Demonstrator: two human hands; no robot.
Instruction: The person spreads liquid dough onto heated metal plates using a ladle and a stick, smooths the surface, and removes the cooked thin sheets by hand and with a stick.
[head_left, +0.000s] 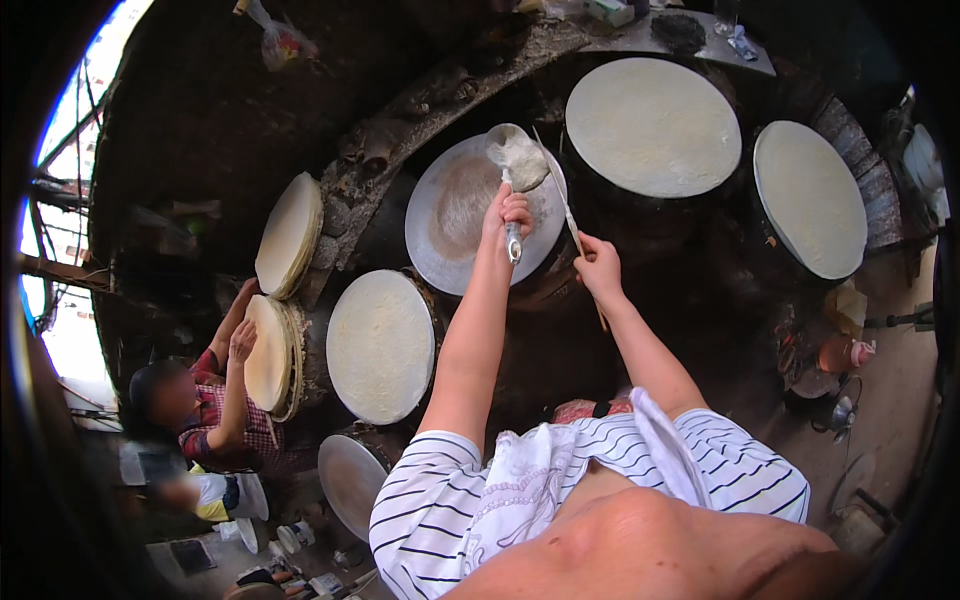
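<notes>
My left hand (510, 212) is closed round the metal handle of a ladle (504, 135). Pale batter (527, 163) spills from the ladle's bowl onto the upper right part of a round griddle (454, 262), whose middle is browned. At that griddle's right edge, my right hand (598, 262) grips a long thin wooden stick (568, 211) with pale batter along its upper part. Round sheets of spread batter cover the griddles to the upper right (652, 127), far right (810, 199) and lower left (381, 346).
A co-worker (225, 397) at left has both hands by a stack of round flatbreads (266, 352); another stack (289, 236) stands above it. A bare griddle (352, 480) lies lower left. A ledge (720, 49) runs behind the griddles. A reddish bottle (844, 354) stands at right.
</notes>
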